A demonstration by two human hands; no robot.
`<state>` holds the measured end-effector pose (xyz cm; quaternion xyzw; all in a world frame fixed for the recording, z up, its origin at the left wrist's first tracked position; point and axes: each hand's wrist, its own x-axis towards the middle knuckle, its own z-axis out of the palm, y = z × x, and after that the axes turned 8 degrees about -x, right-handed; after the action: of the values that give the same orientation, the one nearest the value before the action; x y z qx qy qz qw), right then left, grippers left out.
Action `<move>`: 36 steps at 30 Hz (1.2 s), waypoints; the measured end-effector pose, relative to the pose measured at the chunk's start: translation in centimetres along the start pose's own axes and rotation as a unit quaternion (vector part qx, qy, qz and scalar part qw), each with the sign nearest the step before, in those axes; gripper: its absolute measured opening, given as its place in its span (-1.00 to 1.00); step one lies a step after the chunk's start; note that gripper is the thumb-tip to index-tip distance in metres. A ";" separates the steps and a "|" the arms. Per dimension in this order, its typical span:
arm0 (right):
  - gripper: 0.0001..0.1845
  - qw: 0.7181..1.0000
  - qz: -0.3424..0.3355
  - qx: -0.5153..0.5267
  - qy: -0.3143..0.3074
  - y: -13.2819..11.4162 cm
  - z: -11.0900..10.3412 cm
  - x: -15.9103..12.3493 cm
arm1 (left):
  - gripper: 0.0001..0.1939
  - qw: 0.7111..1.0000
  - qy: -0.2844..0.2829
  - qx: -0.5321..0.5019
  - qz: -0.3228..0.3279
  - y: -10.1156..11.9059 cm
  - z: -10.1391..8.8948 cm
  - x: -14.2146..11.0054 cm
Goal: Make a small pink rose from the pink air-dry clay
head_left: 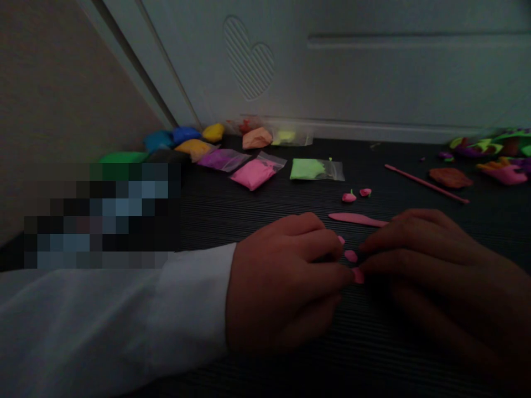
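Note:
Three small flattened pieces of pink modelling clay lie in a short row on the dark table; the middle one (350,256) shows fully. The far one is partly behind the fingers of my left hand (286,282). Between my fingertips is the nearest pink clay piece (357,275), pinched from the left by my left hand and touched from the right by my right hand (448,282). Both hands are curled and low over the table. A pink modelling knife (357,219) lies just beyond them, its right end hidden behind my right hand.
Two small pink clay rosebuds (349,197) with green stems lie farther back. Bags of coloured clay, including pink (255,172) and light green (307,169), line the back left. On the right are a thin pink stick tool (427,183), a reddish-brown clay slab (450,177) and colourful clay figures (504,172).

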<state>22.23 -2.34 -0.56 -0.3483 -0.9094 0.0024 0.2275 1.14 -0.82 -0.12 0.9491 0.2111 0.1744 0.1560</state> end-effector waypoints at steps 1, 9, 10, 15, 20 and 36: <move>-0.75 1.000 0.006 -0.008 0.001 0.0 0.0 0.0 | -0.78 1.000 0.002 -0.003 -0.001 0.0 0.0 0.0; -0.67 0.995 -0.024 -0.092 -0.040 0.8 -0.3 0.2 | -0.76 0.997 0.057 -0.004 -0.055 0.1 0.0 0.2; -0.67 0.994 -0.022 -0.097 -0.041 0.9 -0.2 0.2 | -0.76 0.996 0.060 0.002 -0.064 0.1 0.0 0.2; -0.64 0.993 -0.022 -0.108 -0.039 0.9 0.0 0.3 | -0.69 0.992 0.057 0.018 -0.110 0.1 -0.2 0.3; -0.63 0.992 -0.017 -0.116 -0.037 0.8 0.0 0.2 | -0.65 0.992 0.036 0.024 -0.119 0.1 -0.2 0.3; -0.66 0.993 -0.010 -0.111 -0.036 0.8 0.1 0.0 | -0.70 0.993 0.028 0.036 -0.109 0.1 0.0 0.2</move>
<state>22.71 -1.72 -0.76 -0.3623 -0.9150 -0.0877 0.1543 1.35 -0.79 0.01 0.9202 0.3240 0.1746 0.1335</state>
